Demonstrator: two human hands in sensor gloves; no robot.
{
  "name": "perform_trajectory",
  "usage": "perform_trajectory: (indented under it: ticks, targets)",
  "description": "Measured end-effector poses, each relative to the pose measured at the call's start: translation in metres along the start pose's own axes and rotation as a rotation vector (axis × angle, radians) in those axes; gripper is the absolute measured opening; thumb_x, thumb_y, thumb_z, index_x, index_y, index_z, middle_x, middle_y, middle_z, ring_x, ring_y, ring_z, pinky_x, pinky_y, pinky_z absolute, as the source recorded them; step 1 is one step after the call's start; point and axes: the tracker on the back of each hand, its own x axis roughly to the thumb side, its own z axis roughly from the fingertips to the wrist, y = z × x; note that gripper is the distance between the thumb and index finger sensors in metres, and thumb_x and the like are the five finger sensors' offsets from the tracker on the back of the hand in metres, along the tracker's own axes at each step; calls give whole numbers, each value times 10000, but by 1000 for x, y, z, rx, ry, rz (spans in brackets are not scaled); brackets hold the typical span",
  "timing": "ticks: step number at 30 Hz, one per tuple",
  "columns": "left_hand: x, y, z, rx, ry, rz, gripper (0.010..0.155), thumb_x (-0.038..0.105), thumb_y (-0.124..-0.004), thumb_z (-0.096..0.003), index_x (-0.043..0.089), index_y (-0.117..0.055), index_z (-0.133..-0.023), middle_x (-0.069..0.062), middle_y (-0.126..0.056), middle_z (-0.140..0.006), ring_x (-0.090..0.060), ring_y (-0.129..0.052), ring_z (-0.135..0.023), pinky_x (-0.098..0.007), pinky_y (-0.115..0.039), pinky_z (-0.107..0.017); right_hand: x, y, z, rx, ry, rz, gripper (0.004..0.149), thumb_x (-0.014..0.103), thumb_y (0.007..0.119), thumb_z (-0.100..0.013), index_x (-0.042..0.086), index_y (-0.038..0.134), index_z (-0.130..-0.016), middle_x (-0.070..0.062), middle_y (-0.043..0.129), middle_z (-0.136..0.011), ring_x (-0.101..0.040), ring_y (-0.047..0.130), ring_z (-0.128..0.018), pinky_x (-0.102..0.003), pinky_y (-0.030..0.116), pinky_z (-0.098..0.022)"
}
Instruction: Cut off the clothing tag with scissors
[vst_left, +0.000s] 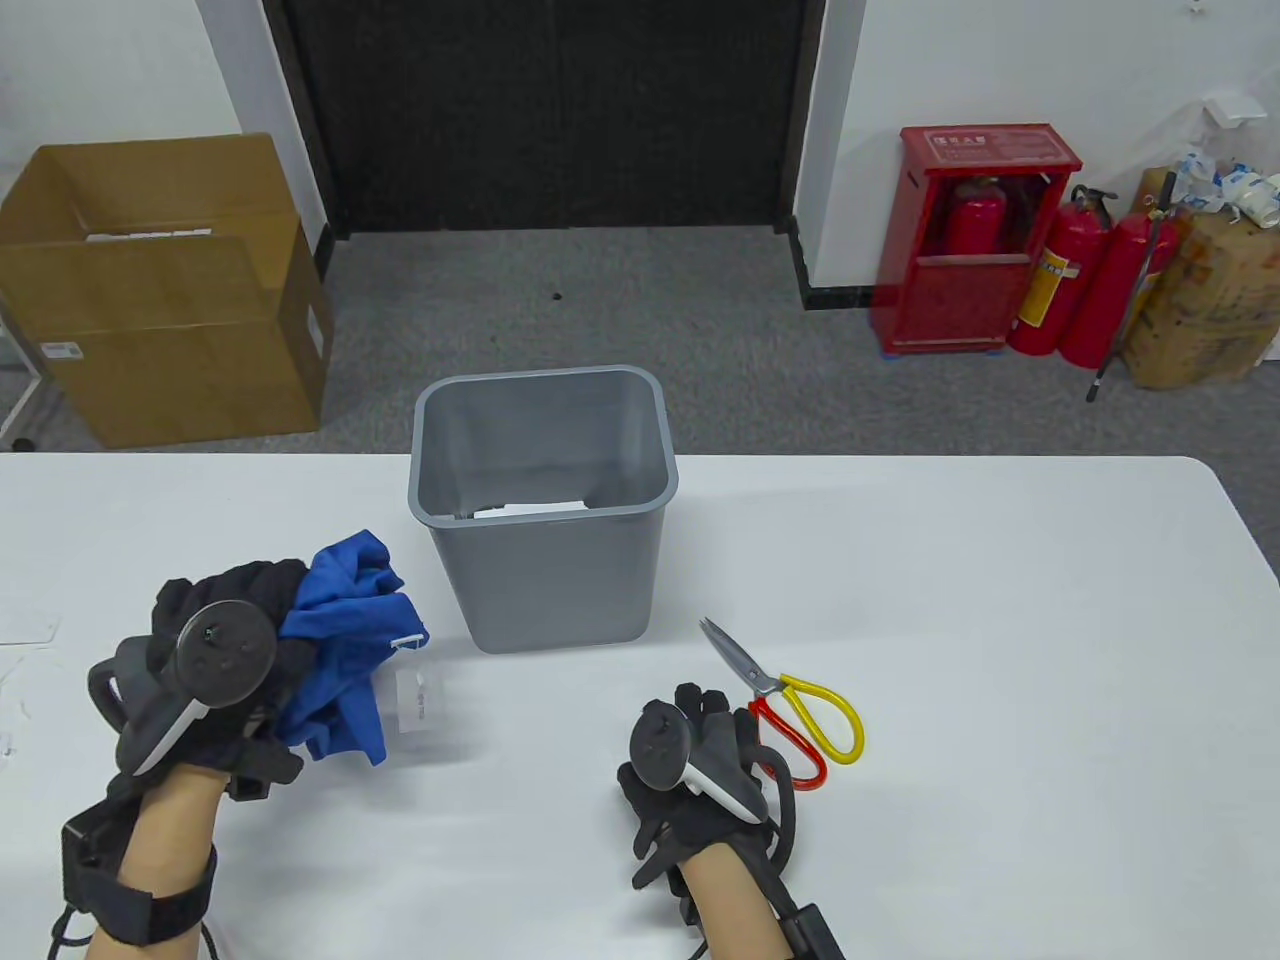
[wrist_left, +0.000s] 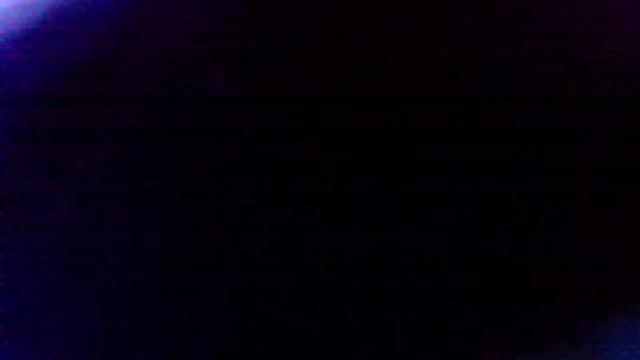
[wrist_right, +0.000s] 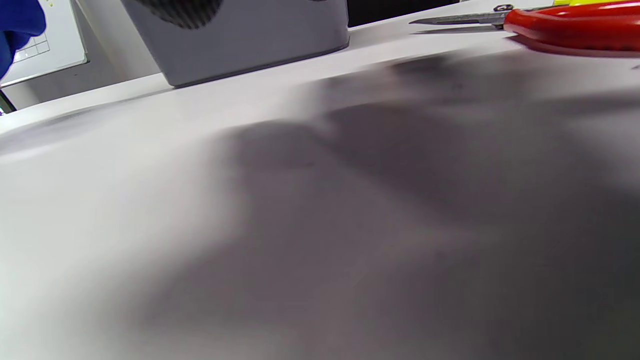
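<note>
My left hand (vst_left: 215, 660) grips a bunched blue garment (vst_left: 345, 650) and holds it above the table at the left. A white tag (vst_left: 418, 697) hangs from the garment's right edge, blurred. The scissors (vst_left: 790, 700), with one red and one yellow handle loop, lie on the table with blades pointing up-left. My right hand (vst_left: 700, 760) rests on the table just left of the red loop; I cannot tell if it touches it. The right wrist view shows the red loop (wrist_right: 570, 25) and the blades (wrist_right: 460, 20) lying flat. The left wrist view is dark, covered by cloth.
A grey plastic bin (vst_left: 540, 500) stands upright on the white table (vst_left: 1000, 600) between the hands, at the far side, with something white inside. White scraps (vst_left: 25, 630) lie at the table's left edge. Cardboard boxes and fire extinguishers stand on the floor beyond.
</note>
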Motion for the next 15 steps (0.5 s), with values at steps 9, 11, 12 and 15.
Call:
perform_trajectory:
  ticks: [9, 11, 12, 15]
  targets:
    - [26, -28, 7, -53, -79, 58, 544, 491, -920, -511, 303, -752, -994, 38, -911, -990, -236, -990, -917, -628, -635, -768, -21, -12, -4, -114, 66, 45, 763, 526, 662, -466, 137, 337, -1037, -194, 321, -1103, -465, 458, -927, -626, 344, -628]
    - [30, -29, 8, -51, -89, 69, 548, 490, -914, -515, 302, -737, -999, 49, -915, -973, -222, -995, -895, -634, -626, -769, -30, -18, -5, -156, 77, 29, 742, 529, 687, -457, 134, 389, -1010, -175, 273, -1108, -462, 402, -944, -614, 367, -623]
    - [30, -28, 8, -53, -93, 81, 551, 492, -911, -518, 303, -730, -1003, 55, -915, -967, -215, -995, -887, -635, -622, -771, -38, -21, -6, -192, 90, 11, 731, 519, 704, -453, 134, 412, -1001, -170, 266, -1110, -468, 341, -963, -594, 391, -621]
    - [30, -23, 9, -38, -95, 101, 555, 492, -908, -522, 300, -720, -1007, 55, -909, -955, -212, -987, -873, -639, -612, -774, -59, -29, -7, -237, 155, -10, 713, 470, 736, -450, 142, 421, -999, -169, 263, -1108, -462, 341, -968, -597, 406, -623]
